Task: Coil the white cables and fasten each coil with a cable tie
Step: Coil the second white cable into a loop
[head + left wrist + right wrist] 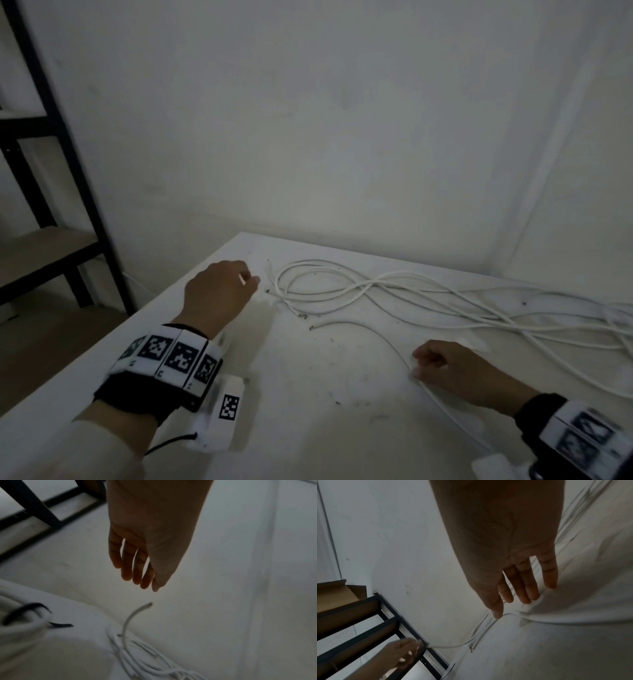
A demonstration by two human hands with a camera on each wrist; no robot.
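Observation:
Several loose white cables (342,294) lie in loops across the far half of the white table (308,428) and trail off to the right. My left hand (246,279) hovers just left of their bare cut ends (269,291), holding nothing. In the left wrist view its fingers (137,568) hang nearly straight above one raised cable end (147,604). My right hand (421,363) rests near the table's front right, its fingertips (525,596) laid straight on a thin white cable (390,342) that curves under it. No cable tie is plainly visible.
A black metal shelf rack (78,205) with wooden boards stands left of the table, with a cardboard box (334,595) on it. White walls close the back and right. A blurred white shape with a black loop (25,609) shows in the left wrist view.

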